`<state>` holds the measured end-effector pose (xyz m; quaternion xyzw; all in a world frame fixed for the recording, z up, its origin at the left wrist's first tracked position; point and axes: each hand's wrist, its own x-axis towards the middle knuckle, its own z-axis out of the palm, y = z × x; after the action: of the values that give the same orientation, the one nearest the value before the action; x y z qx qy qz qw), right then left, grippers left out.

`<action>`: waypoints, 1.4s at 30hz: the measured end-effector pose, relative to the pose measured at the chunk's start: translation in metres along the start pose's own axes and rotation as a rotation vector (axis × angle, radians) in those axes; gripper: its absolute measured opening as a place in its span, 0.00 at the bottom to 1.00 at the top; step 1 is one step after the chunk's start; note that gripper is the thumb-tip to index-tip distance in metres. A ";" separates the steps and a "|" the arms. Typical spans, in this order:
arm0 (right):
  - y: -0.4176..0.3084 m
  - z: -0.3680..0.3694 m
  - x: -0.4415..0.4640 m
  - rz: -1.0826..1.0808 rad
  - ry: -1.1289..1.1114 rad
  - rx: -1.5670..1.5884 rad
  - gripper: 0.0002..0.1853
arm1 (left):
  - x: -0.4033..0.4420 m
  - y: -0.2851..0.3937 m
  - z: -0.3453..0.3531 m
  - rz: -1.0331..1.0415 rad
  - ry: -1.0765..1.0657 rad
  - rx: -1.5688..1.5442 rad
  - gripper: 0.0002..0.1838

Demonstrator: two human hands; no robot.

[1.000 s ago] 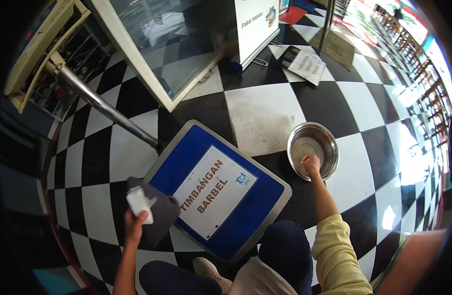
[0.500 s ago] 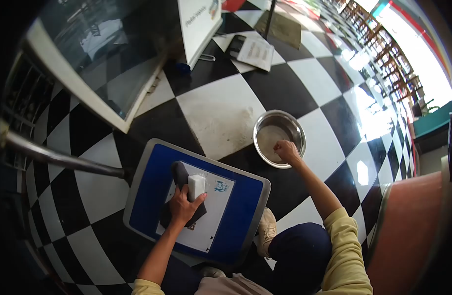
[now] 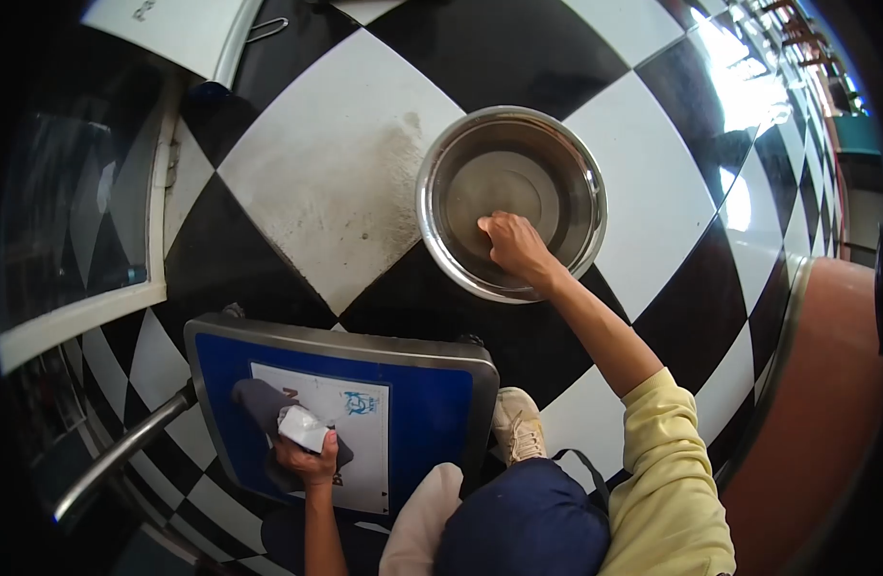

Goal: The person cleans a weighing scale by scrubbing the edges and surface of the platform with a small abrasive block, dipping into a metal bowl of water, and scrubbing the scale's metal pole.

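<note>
My left hand (image 3: 309,463) is wrapped around a small white block (image 3: 304,428), shiny as if covered in clear plastic. Under the block and hand lies a dark grey, long, rounded thing (image 3: 256,402), partly hidden; I cannot make out its kind. Both are over a white printed sheet (image 3: 368,451) on a blue board with a grey rim (image 3: 441,384). My right hand (image 3: 520,248) is over the inside of a round steel basin (image 3: 595,182), fingers curled closed. Whatever those fingers may hold is hidden. The basin seems to have shallow, cloudy water in it.
A black-and-white checkered floor (image 3: 672,182) lies all around, with a dirty smear on one white tile (image 3: 364,182). At left stand a framed glass panel (image 3: 158,240) and a metal bar (image 3: 124,451). My shoe (image 3: 520,422) is beside the board. A reddish low wall (image 3: 816,384) runs at right.
My view has tilted down and closer, so the basin looks larger. My right hand stays at the basin, fingers curled. The white block in my left hand now sits tilted.
</note>
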<state>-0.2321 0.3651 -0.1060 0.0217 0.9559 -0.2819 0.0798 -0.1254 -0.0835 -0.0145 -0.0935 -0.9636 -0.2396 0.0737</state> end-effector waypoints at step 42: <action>-0.080 -0.006 -0.097 0.261 -0.285 0.981 0.06 | -0.053 -0.047 -0.008 -0.238 -0.074 -0.174 0.46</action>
<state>-0.1439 0.3017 -0.0424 0.1369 0.6804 -0.6841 0.2241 -0.0836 -0.1356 -0.0384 0.0066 -0.9455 -0.3256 0.0007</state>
